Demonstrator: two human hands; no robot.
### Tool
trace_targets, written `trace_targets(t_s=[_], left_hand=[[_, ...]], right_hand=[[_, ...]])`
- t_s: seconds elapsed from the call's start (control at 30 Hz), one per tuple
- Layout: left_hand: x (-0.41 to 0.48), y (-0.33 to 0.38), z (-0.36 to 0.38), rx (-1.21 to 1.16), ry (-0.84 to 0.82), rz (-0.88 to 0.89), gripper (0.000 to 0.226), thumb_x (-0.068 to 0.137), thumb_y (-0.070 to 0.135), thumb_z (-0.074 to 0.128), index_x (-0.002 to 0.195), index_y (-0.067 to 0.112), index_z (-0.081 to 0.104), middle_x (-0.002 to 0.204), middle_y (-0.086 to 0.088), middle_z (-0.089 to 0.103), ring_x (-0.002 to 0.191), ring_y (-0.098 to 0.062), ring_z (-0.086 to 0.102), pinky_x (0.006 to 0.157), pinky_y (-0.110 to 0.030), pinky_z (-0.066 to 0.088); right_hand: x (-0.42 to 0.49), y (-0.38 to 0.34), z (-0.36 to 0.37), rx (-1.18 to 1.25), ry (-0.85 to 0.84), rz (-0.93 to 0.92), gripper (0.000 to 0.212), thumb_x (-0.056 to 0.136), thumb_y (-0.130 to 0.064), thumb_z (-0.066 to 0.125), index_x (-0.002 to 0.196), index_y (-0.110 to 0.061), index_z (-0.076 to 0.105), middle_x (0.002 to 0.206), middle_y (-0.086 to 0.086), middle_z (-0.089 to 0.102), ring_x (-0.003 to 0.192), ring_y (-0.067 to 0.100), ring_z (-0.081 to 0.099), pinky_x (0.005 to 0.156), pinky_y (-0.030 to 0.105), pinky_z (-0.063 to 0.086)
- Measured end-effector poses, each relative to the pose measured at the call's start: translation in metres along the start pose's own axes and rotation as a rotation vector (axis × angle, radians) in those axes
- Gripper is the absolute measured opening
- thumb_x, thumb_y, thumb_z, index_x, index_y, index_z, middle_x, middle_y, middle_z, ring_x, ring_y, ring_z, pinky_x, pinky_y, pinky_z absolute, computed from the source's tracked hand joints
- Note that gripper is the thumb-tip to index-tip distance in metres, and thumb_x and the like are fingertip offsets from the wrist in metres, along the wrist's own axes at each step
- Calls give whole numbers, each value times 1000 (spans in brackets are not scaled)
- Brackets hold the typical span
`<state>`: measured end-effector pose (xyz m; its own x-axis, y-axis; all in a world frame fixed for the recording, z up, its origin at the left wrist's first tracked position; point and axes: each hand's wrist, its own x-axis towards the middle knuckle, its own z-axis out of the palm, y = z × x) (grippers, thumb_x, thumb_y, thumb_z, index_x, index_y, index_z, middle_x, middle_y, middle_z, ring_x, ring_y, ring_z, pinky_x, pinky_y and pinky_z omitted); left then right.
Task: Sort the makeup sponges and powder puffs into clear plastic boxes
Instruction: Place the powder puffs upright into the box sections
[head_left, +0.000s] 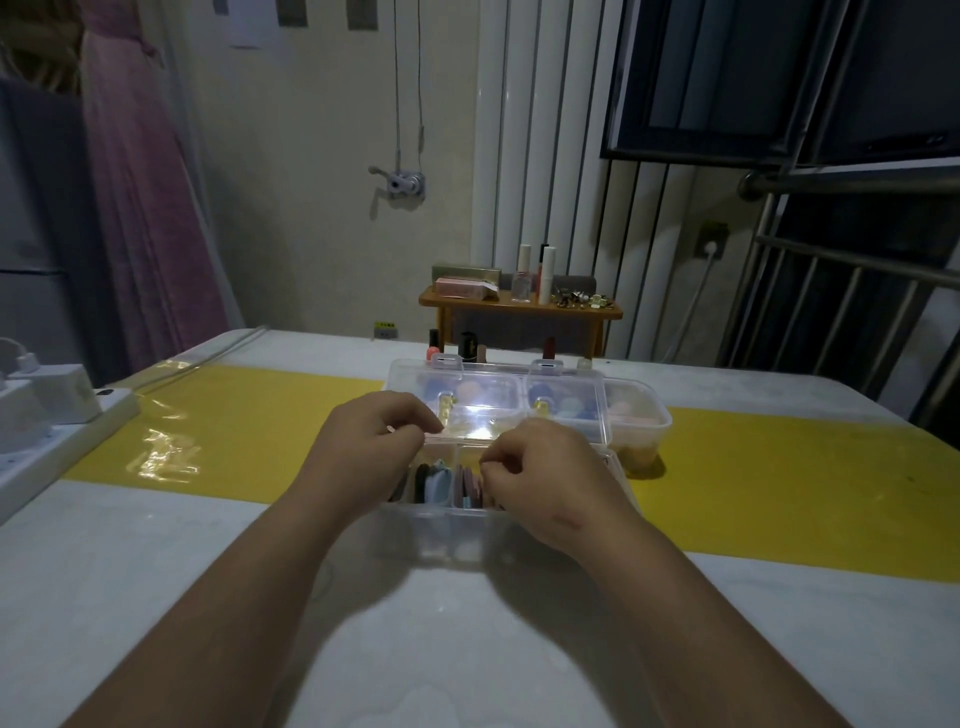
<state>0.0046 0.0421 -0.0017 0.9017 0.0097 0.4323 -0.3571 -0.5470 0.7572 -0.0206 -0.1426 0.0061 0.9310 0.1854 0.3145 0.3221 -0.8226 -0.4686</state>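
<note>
Clear plastic box (431, 525) sits mid-tabletop (156, 597), partly on a yellow mat (234, 421). Its lid (498, 387) is open and tilted back. The front compts hold powder puffs (435, 486) stood on edge: black and light-blue ones in the compt left of a divider, mauve-pink ones just right of it.

Both forearms reach in from the near edge, and both hands are over the box. The left hand (371, 447) has its fingers curled, w/ the tips at the lid's lower edge. Whether it pinches anything can't be made out. The right hand (543, 470) is also curled, thumb and fingertips close together just above the mauve-pink puffs. It hides that side of the box, so what it holds, if anything, can't be told.

A second clear tub (641, 423) stands just behind and right of the box, w/ pinkish sponges (621, 410) inside, blurred through the plastic.

Small cosmetic bottles (434, 347) line up behind the lid. Further back is a wooden shelf (519, 309) w/ more bottles and boxes. A white power strip (57, 436) lies at the left edge.
</note>
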Motion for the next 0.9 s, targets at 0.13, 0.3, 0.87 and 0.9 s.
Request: trace_targets(t_s=[0.13, 0.3, 0.87, 0.9], left_hand=[[3, -3, 0, -39, 79, -70, 29, 80, 5, 55, 82, 30, 70, 82, 7, 66, 74, -16, 62, 66, -33, 51], [8, -9, 2, 95, 136, -213, 38, 79, 14, 59, 115, 27, 64, 122, -6, 57, 106, -24, 55, 87, -42, 50], [5, -1, 5, -213, 24, -427, 48, 90, 10, 55, 133, 26, 45, 93, 8, 56, 82, -17, 60, 66, -32, 50], [4, -1, 5, -223, 26, -421, 48, 89, 9, 56, 133, 26, 45, 93, 7, 56, 82, -17, 60, 66, -32, 50]], right_hand=[[2, 12, -6, 34, 166, 59, 19, 92, -24, 56, 88, -24, 74, 85, -8, 65, 76, 8, 58, 69, 27, 51], [8, 37, -11, -30, 309, 258, 18, 87, -25, 54, 85, -24, 73, 91, -2, 64, 77, 16, 59, 69, 32, 53], [1, 43, -25, 74, 204, 492, 19, 90, -27, 52, 108, -23, 54, 89, 1, 58, 76, 19, 54, 54, 26, 34], [1, 43, -26, 100, 203, 493, 23, 90, -28, 52, 113, -23, 53, 89, 1, 57, 74, 17, 53, 54, 25, 34]])
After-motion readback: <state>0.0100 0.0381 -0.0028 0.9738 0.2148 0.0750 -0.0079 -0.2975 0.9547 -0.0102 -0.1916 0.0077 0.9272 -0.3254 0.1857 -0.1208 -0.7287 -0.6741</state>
